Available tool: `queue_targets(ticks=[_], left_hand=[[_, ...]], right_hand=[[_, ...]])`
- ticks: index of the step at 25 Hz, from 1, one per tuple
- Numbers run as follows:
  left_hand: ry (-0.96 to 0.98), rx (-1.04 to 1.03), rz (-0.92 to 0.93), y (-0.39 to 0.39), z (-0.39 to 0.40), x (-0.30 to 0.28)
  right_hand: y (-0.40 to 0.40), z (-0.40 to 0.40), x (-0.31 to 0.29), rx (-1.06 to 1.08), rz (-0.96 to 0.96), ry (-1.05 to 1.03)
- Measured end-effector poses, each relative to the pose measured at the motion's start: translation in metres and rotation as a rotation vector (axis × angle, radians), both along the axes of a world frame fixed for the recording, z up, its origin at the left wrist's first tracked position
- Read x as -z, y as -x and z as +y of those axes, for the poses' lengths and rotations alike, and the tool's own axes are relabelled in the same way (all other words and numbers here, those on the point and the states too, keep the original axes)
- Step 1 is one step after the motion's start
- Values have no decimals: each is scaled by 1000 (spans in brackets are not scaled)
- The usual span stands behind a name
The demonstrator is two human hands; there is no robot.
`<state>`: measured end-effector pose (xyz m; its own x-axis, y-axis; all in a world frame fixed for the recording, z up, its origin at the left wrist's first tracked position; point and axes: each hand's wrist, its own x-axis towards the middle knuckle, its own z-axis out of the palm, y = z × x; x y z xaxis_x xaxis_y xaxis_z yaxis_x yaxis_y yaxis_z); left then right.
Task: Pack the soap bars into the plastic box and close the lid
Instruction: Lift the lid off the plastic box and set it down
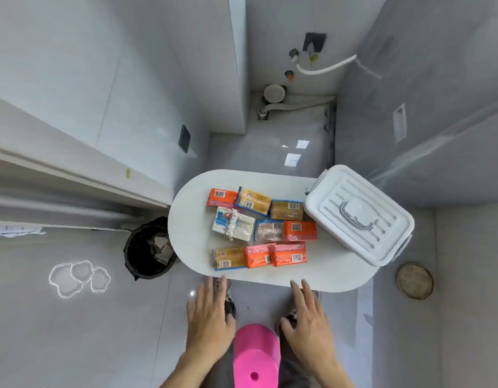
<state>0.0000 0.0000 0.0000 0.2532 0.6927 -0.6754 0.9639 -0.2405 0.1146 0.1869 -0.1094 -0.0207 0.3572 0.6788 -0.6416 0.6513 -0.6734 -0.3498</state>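
Several wrapped soap bars lie in loose rows on a white oval table (192,219): orange packs (299,231), yellow packs (253,202), a pink-brown one (268,230) and a white multi-bar pack (233,224). A white plastic box (359,214) with its lid on and a grey handle stands at the table's right end, tilted toward me. My left hand (208,320) and my right hand (309,323) hover flat, fingers spread, below the table's near edge, holding nothing.
A pink stool (256,357) stands between my arms. A black waste bin (148,247) sits left of the table, a round floor drain cover (415,280) to the right. Grey tiled walls, a drain pipe and a bowl (274,93) lie beyond.
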Motion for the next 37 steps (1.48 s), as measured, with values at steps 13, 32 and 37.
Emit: queue_targets(ticks=[13,32,37], left_hand=[[-435,833,-446,-84,79,322],[-422,804,-339,-94,69,308],[-526,560,-516,-120,72,272]], right_hand=[[-84,64,308,-488,-382,-611],[-78,47,294,-426,-376,-644],[-114,35,241,-437,-846,-1002]])
